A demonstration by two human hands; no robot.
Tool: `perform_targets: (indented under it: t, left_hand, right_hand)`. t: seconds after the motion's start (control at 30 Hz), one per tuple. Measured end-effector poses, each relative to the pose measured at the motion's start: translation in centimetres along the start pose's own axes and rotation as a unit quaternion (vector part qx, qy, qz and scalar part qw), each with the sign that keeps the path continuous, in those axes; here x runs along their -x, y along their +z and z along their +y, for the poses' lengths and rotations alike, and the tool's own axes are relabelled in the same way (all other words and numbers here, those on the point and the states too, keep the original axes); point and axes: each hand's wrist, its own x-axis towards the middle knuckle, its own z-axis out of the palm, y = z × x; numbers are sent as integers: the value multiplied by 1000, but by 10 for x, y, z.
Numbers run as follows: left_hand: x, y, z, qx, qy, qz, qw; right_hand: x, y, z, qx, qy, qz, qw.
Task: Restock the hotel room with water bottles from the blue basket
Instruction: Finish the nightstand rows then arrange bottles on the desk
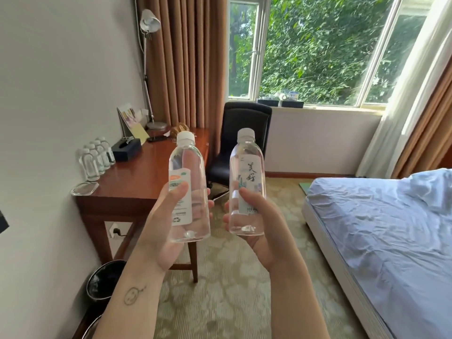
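Restocking looks partway done: a row of water bottles [96, 157] stands on the wooden desk [146, 177], while the left hand [168, 216] grips an orange-labelled water bottle [187, 182] and the right hand [259, 221] grips a white-labelled water bottle [247, 177], both upright in the air short of the desk, not yet set down.

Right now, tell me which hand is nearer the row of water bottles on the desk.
Left. The left hand is right of the row of water bottles; the right hand is farther right, toward the bed.
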Motion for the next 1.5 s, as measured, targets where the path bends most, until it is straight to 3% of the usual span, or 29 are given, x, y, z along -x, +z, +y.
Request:
perform_targets:
  t: [0.73, 1.5]
  left_hand:
    - [-250, 28, -41, 15, 18, 63, 998]
    - [-503, -85, 17, 12, 68, 100, 993]
  right_hand:
    - [-256, -99, -50, 18, 21, -59, 998]
    - [-556, -30, -23, 22, 25, -136, 990]
